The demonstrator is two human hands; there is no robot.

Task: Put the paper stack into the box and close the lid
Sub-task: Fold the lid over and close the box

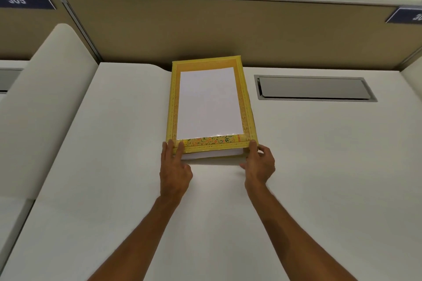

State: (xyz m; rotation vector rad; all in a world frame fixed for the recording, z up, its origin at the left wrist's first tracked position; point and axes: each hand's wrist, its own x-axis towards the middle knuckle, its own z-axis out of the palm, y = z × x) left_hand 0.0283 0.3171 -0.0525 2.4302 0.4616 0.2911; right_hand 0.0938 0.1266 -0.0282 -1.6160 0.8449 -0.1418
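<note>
A flat yellow box (pixel 174 107) with a floral border lies on the white desk, against the back partition. Its lid has a large white rectangle (pixel 209 102) in the middle; whether that is a clear window onto paper or a white panel I cannot tell. Below the lid's near edge a white band (pixel 212 154) shows, either the paper stack's edge or the box wall. My left hand (pixel 174 171) grips the lid's near left corner, fingers on top. My right hand (pixel 260 166) holds the near right corner, fingers on top and thumb below.
The white desk (pixel 114 189) stretches towards me. A grey cable hatch (pixel 312 88) is set into it right of the box. A tan partition (pixel 205 29) closes the back and a white side divider (pixel 45 98) stands on the left. Black chair backs show beyond.
</note>
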